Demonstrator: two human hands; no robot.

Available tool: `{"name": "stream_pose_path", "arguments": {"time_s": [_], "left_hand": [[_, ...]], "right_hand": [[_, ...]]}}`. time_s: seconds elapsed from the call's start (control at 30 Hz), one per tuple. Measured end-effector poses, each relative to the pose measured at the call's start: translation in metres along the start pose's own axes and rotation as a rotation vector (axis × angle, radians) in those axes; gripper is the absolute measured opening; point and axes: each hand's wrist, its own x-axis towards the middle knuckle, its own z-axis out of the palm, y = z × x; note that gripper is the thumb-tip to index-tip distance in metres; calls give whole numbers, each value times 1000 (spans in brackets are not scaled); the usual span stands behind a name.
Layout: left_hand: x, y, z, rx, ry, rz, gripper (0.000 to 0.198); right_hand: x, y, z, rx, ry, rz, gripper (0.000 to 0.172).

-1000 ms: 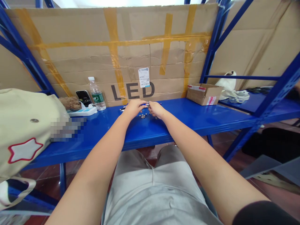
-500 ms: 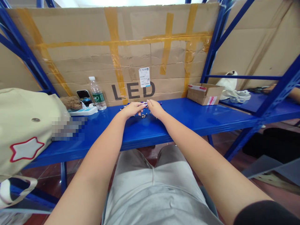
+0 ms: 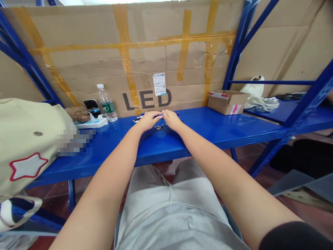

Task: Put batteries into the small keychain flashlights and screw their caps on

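Observation:
My left hand and my right hand meet over the blue tabletop, fingertips close together. Both are closed in a pinch. A small, light, slim piece shows between the fingertips, too small to name. Beside my left hand lie several slim, pen-like pieces, dark and silvery, partly covered by the hand. The tip of a blue stick shows behind my right hand. Just in front of the hands sits a small pile of tiny shiny metal parts; a few more lie close to my right hand.
A cream bag with a star patch stands at the left. Behind it are a power strip, a phone, a brown fluffy thing and a water bottle. A small carton sits right. Taped cardboard walls the back.
My hands have stayed in nearly the same place, with the left fingers shifted slightly. The slim light piece between them shows less than before. The view has tilted a little.

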Motion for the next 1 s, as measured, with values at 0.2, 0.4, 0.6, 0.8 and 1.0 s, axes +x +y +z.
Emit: {"name": "stream_pose_path", "arguments": {"time_s": [0.2,0.4,0.6,0.8,1.0], "left_hand": [[-5,-6,-7,-73,-205,-134,47],[-8,-13,-14,84,-363,-114,35],[-6,-14,-19,278,-367,-67,32],[-6,-17,-22,274,-308,-98,30],[-11,-34,-33,303,-188,-207,28]], "right_hand": [[-5,-4,-4,-79,-100,-61,37],[-13,-7,-6,-261,-315,-129,35],[-16,-14,-15,-395,-345,-53,33],[-13,-8,-27,-410,-179,150,32],[-6,8,-31,-431,-172,473,32]]}}
